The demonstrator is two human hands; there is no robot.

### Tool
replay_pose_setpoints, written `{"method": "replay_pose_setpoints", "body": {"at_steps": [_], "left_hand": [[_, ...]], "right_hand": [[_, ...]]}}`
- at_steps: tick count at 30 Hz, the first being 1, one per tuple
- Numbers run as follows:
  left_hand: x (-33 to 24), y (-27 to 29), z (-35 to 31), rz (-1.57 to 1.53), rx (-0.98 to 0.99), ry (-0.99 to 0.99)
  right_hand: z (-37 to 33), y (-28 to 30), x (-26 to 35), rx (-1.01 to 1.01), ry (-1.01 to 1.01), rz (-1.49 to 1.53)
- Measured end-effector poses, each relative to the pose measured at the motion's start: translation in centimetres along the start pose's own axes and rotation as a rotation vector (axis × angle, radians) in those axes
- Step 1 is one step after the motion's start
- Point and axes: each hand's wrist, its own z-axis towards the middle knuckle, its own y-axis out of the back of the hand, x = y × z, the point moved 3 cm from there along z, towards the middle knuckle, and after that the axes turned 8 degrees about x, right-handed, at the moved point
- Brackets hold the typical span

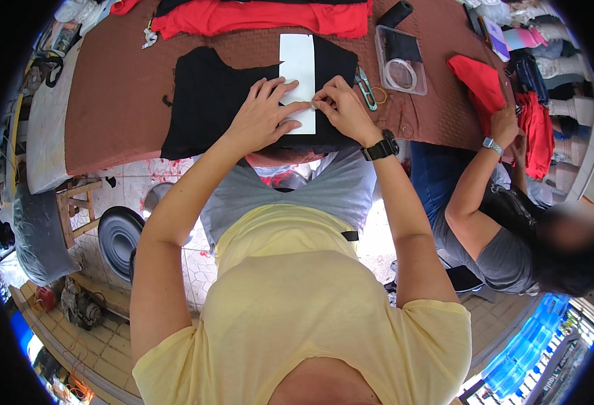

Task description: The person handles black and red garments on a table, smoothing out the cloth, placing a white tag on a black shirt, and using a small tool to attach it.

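A piece of black fabric (202, 94) lies spread on the brown-covered table (111, 101) in front of me. On top of it, running away from me, is a white rectangular strip (297, 57) like paper or card. My left hand (263, 115) rests with fingers spread, partly on the strip and partly on the fabric. At the strip's right edge, the thumb and fingertips of my right hand (344, 111) are pinched together, close to my left index fingertip. Whatever they pinch is too small to make out. Teal-handled thread snips (365, 89) lie just right of that hand.
A clear plastic box (423, 84) with a white ring inside stands beyond the snips, near a black cylinder (395, 13). Red fabric (256, 19) lies along the far side. At right, another person's hand (504, 127) holds red cloth (475, 84). A round-seated stool (118, 239) stands at left.
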Motion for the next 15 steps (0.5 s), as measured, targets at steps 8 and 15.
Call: {"method": "replay_pose_setpoints", "body": {"at_steps": [8, 15], "left_hand": [[-0.04, 0.06, -0.01, 0.01, -0.001, -0.001], [-0.09, 0.12, -0.01, 0.007, -0.007, -0.001]], "right_hand": [[0.11, -0.33, -0.24, 0.022, 0.013, -0.027], [0.24, -0.51, -0.37, 0.009, 0.045, -0.072]]}}
